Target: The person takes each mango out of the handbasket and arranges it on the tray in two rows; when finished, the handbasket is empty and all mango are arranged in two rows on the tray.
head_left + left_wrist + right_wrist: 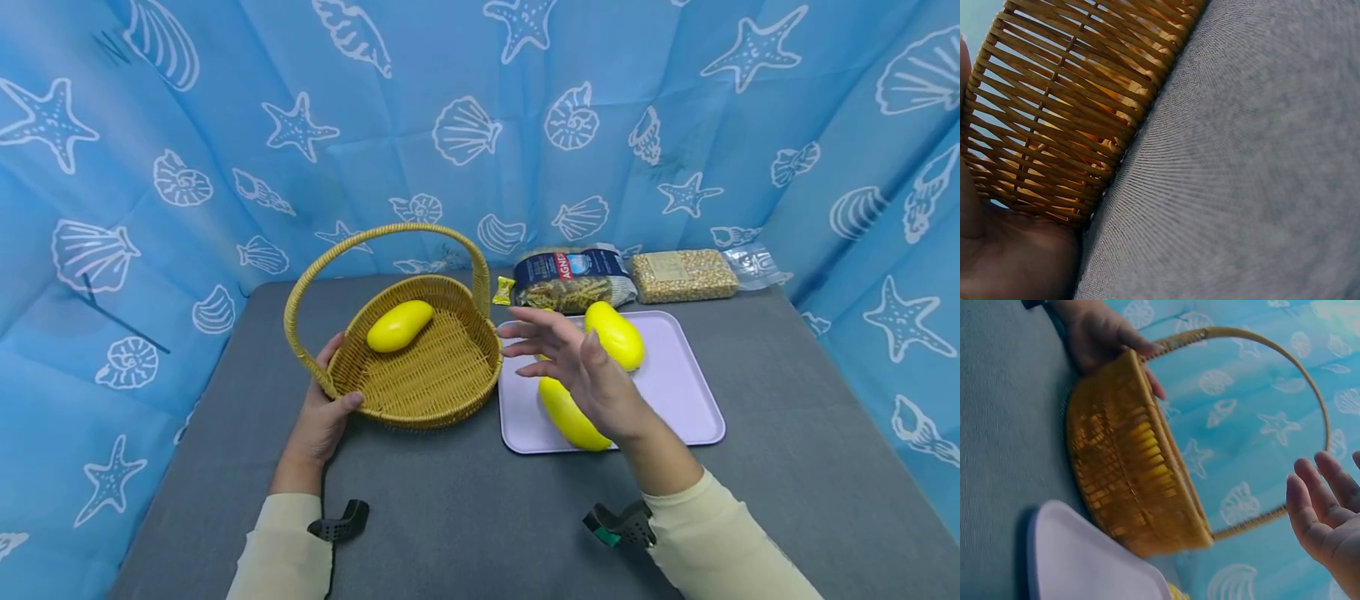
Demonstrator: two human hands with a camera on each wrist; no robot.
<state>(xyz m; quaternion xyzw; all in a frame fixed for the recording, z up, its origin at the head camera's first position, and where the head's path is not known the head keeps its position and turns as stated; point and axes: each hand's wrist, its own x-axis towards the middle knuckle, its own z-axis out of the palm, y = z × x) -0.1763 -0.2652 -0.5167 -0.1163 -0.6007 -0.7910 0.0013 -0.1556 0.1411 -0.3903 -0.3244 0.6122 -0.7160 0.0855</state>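
Observation:
A wicker basket (427, 383) with a tall arched handle stands on the left half of the table. One yellow mango (400, 326) lies inside it. My left hand (321, 421) grips the basket's left rim, thumb over the edge; in the left wrist view the palm sits against the woven side (1079, 94). Above the lilac tray (678, 400) my right hand (588, 371) is raised, fingers extended and holding nothing. Beneath it lie a mango (573, 417) at the front and another mango (617, 335) behind. A further bit of yellow is mostly hidden by the right hand.
Behind the tray lie a bag of pasta (573, 279) and a clear pack of pale grains (684, 275). A small yellow wrapped packet (503, 291) is beside the pasta. Blue shell-print curtain (465, 183) encloses the grey table (465, 517) at the back and sides.

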